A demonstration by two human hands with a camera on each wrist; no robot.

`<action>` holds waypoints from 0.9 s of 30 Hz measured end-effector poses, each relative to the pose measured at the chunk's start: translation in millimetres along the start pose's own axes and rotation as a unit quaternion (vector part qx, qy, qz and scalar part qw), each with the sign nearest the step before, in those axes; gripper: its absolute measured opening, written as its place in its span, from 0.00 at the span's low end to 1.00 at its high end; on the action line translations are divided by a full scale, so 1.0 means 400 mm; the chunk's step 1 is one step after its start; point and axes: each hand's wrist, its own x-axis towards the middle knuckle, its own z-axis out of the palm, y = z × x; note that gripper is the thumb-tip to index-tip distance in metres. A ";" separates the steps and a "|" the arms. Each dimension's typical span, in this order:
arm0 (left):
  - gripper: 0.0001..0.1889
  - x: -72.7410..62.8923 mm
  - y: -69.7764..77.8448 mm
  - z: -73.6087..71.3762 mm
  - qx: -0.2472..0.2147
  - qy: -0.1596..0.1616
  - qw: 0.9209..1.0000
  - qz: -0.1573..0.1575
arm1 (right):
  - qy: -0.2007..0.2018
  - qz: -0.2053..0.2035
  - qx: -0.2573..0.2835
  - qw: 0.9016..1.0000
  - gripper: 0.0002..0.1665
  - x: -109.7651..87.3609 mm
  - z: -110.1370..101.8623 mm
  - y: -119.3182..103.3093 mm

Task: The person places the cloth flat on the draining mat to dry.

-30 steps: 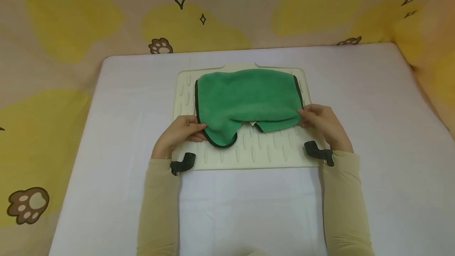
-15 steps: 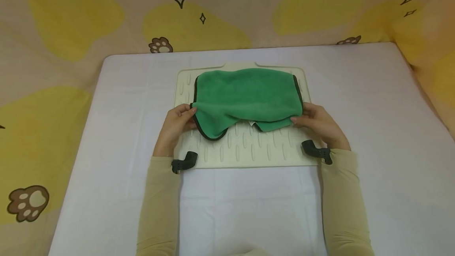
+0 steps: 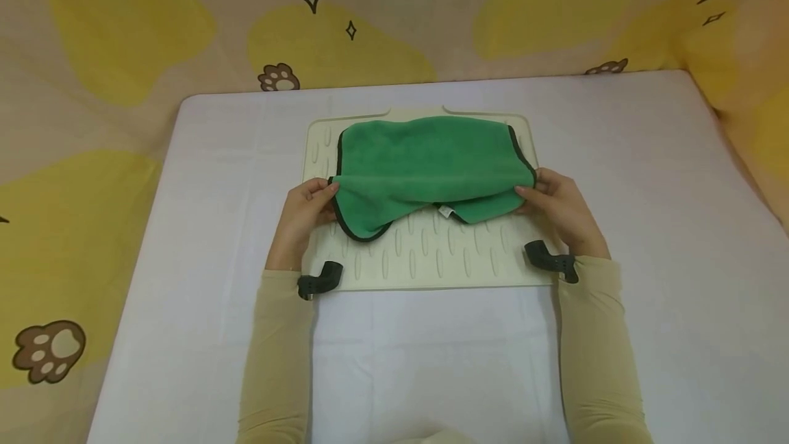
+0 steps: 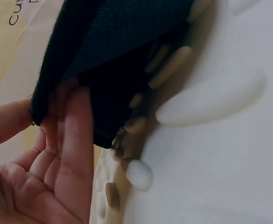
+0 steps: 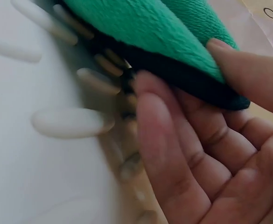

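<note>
A green plush towel [image 3: 425,156] with dark edging lies spread over a pale ridged mat [image 3: 425,262]. My left hand [image 3: 300,214] pinches its left edge between thumb and fingers, and a rounded corner droops below that grip. On the opposite side my right hand [image 3: 562,207] pinches the right edge. A fold runs across the towel from one hand to the other, with a small white tag [image 3: 445,211] showing under it. In the right wrist view the thumb presses on the green pile [image 5: 141,28] while the fingers support it from beneath. The left wrist view shows the towel's shadowed underside [image 4: 113,93].
The mat lies on a table with a white cloth [image 3: 425,348]. Behind and at both sides hangs a yellow and beige patterned curtain [image 3: 394,19]. Dark wrist mounts [image 3: 320,279] sit at both sleeve cuffs, over the mat's front corners.
My left hand has moved up along the left edge, taking hold higher and lifting the corner outward. My right hand has shifted slightly up and right, pulling the right edge outward.
</note>
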 end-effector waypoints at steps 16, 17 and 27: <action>0.08 -0.001 0.002 -0.003 0.017 0.003 1.000 -0.001 | 0.049 -0.004 0.005 0.999 0.07 -0.004 -0.001 -0.010; 0.09 -0.002 0.002 -0.005 0.026 -0.001 1.000 -0.004 | 0.032 0.003 -0.014 0.999 0.08 -0.006 -0.006 -0.009; 0.11 -0.018 0.009 -0.050 0.115 -0.161 0.980 -0.033 | -0.125 0.048 -0.158 0.978 0.36 -0.022 -0.047 -0.010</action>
